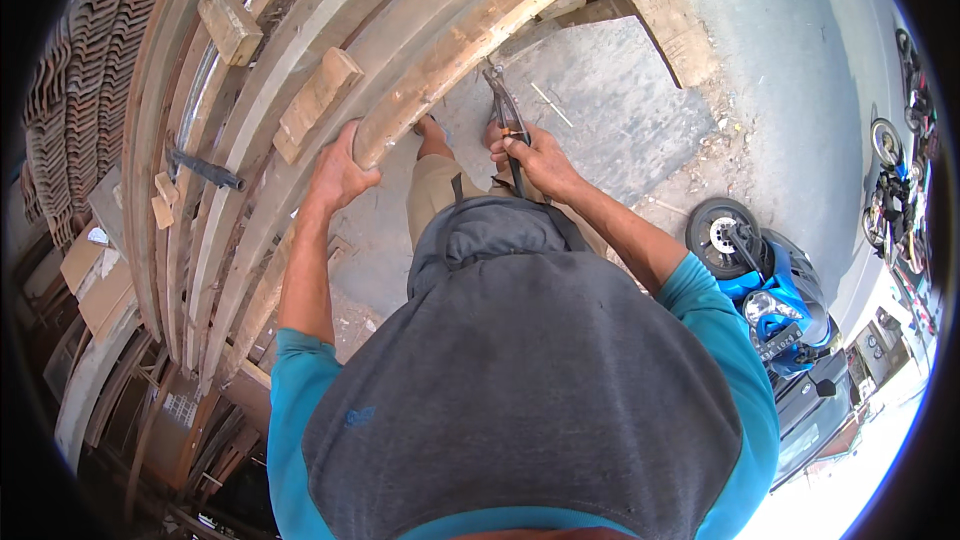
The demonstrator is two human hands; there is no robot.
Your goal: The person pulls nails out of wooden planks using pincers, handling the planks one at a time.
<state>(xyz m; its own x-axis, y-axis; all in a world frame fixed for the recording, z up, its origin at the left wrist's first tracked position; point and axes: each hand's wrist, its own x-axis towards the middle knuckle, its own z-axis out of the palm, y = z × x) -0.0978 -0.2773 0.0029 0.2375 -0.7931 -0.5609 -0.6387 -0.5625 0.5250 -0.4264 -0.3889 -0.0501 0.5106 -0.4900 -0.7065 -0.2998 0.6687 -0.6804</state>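
Two hands: left [340,172] grips plank [450,50]; right [540,160] holds pliers [503,110].

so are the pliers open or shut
Shut, it seems: the pliers in the right hand show jaws together at the plank edge.

Both arms reach forward, left hand [338,172] and right hand [540,158] clenched

Two hands are counted, left hand [338,172] and right hand [540,162]. One pincer tool [505,112] is seen. Two wood blocks [230,23] [316,102] are counted on the planks [300,30]. One scooter [770,290] is parked.
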